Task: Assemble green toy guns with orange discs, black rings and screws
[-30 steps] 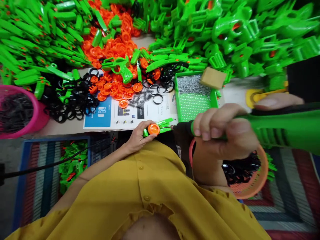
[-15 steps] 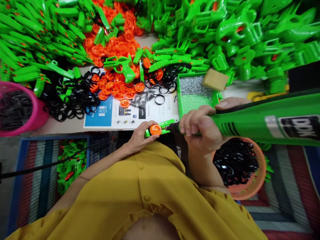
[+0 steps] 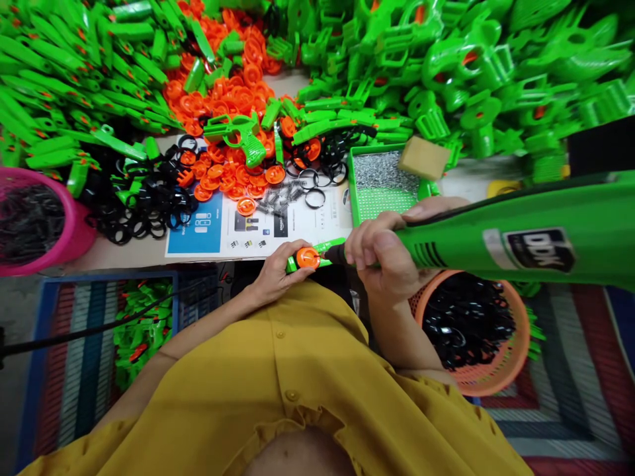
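Observation:
In the head view my left hand point(image 3: 276, 270) is closed on a green plastic toy part point(image 3: 325, 249) with an orange disc point(image 3: 308, 258) on it, held just off the table's front edge. My right hand point(image 3: 384, 254) wraps round the front of a green electric screwdriver point(image 3: 461, 241), which lies nearly level and points left. Its dark tip meets the toy part right beside the orange disc; a screw there is too small to make out. My left thumb rests against the disc's lower rim.
A green tray point(image 3: 353, 188) of small screws stands behind my right hand, with a tan block point(image 3: 424, 158) on its corner. Piles of green toy parts point(image 3: 476, 79), orange discs point(image 3: 238, 99) and black rings point(image 3: 133, 205) cover the table. A pink basket point(image 3: 79, 225) and an orange basket point(image 3: 518, 330) flank me.
My right hand and the electric screwdriver have moved left, bringing the tip closer in to the toy part. My left hand has stayed almost still.

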{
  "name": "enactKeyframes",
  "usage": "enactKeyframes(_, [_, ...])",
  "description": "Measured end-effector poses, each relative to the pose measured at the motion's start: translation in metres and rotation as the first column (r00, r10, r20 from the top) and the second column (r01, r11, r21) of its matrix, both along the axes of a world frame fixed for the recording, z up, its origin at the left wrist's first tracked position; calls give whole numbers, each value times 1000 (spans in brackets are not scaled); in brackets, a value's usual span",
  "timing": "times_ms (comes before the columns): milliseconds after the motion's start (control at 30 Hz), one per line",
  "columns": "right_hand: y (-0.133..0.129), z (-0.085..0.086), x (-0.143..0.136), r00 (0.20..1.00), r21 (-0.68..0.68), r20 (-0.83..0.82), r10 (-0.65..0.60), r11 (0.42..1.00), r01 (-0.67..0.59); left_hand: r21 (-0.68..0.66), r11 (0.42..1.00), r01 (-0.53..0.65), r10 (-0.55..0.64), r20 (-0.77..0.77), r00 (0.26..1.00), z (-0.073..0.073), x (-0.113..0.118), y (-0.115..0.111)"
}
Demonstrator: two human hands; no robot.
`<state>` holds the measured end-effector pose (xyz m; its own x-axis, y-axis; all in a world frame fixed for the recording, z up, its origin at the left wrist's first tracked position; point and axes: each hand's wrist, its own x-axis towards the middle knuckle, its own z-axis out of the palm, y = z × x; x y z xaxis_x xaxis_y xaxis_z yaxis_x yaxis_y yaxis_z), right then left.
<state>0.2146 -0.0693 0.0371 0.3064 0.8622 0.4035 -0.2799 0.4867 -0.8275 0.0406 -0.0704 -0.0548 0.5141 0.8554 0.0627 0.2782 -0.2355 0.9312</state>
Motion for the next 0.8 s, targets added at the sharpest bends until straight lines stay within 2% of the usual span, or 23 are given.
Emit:
enactKeyframes(167, [3, 2, -1, 999, -8, -31, -9, 1000, 9, 3, 1000, 6, -6, 22, 1000, -1, -1, 2])
enactKeyframes(300, [4, 0, -1, 994, 43, -92, 55, 998, -52, -23, 1000, 17, -17, 2, 1000, 0, -4, 5])
enactKeyframes(433, [6, -1, 0, 985, 29, -121, 121, 993, -119, -39, 996, 79, -79, 17, 997, 3, -8, 7])
enactKeyframes(600, [2, 14, 17, 970, 146, -16, 241, 961, -236, -18, 995, 103, -104, -59, 993, 10, -12, 8])
enactKeyframes(667, [-3, 20, 32, 984, 153, 55, 169, 973, -175, -14, 995, 102, -103, -106, 989, 13, -13, 8])
enactKeyframes(733, [-8, 21, 50, 995, 137, 99, -21, 991, 7, -15, 996, 87, -88, -123, 988, 14, -14, 7])
enactKeyframes(800, [-12, 12, 65, 973, 67, 115, -200, 979, 193, -21, 998, 66, -68, -121, 990, 13, -13, 6])
